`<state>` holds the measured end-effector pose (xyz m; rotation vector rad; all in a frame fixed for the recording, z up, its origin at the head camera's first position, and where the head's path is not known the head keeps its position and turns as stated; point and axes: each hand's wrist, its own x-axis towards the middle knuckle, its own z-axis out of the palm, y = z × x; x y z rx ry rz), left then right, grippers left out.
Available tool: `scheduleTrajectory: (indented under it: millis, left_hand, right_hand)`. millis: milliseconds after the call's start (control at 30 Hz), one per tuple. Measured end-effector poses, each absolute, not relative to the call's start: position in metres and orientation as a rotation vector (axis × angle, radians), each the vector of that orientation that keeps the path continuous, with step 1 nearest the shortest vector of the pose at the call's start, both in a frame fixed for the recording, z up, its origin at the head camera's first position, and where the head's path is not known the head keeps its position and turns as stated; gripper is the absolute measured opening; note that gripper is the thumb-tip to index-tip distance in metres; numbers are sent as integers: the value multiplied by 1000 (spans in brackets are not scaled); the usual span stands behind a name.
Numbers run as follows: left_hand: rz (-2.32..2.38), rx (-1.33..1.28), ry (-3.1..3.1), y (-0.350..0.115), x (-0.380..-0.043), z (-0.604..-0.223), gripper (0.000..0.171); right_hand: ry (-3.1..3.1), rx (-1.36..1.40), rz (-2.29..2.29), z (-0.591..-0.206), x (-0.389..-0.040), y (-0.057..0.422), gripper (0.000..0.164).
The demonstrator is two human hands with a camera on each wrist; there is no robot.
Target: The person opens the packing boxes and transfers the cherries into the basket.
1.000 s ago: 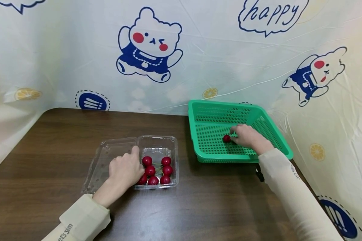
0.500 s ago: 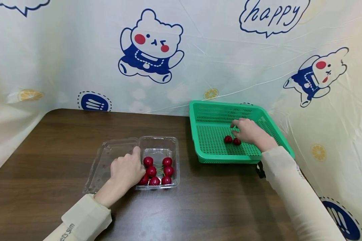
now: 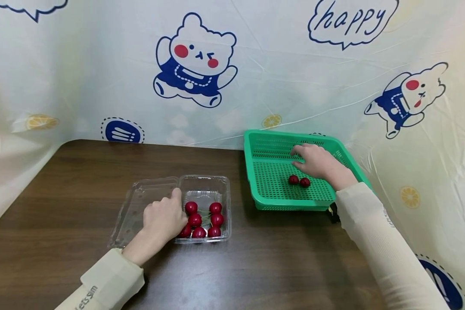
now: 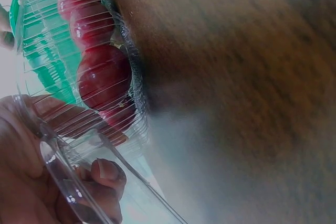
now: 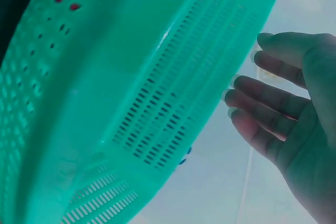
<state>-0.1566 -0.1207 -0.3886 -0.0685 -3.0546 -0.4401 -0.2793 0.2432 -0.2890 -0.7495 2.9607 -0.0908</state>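
My left hand (image 3: 162, 217) holds the hinge side of a clear plastic clamshell box (image 3: 227, 206). Its index finger lies along the hinge, and the left wrist view shows other fingers (image 4: 108, 171) curled by the clear lid (image 4: 79, 195). Several red cherries (image 3: 195, 220) with green stems sit in the box, partly covered by this hand. Two more cherries (image 3: 293, 180) lie side by side on the floor of a green plastic basket (image 3: 271, 201). Above the basket, my right hand (image 3: 317, 161) is empty, fingers loosely bent and apart from the thumb.
The box's lid lies folded out to the left on the dark wooden table (image 3: 81, 185). A pale patterned sheet (image 3: 275, 64) hangs behind and at both sides of the table. The basket's back wall stands close to it.
My right hand has let go of a cherry, which now lies beside the first one in the basket, and has risen toward the back. My left hand stays on the box.
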Motion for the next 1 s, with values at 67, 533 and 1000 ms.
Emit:
scheduleTrajectory:
  millis: [67,533,1000]
  left_hand:
    - [-441,-69,-3055,-121,-156,-389,18]
    - [-449,-67,-3052,-121,-157,-389,18]
    - [-435,-80,-3051,-120,-156,-388,16]
  right_hand:
    - [2963,-757,-100,-287,-280,241,34]
    - [2966,-722,-190,-274,-278,220,40]
    - [3000,-838,-209,-254,-271,184,46]
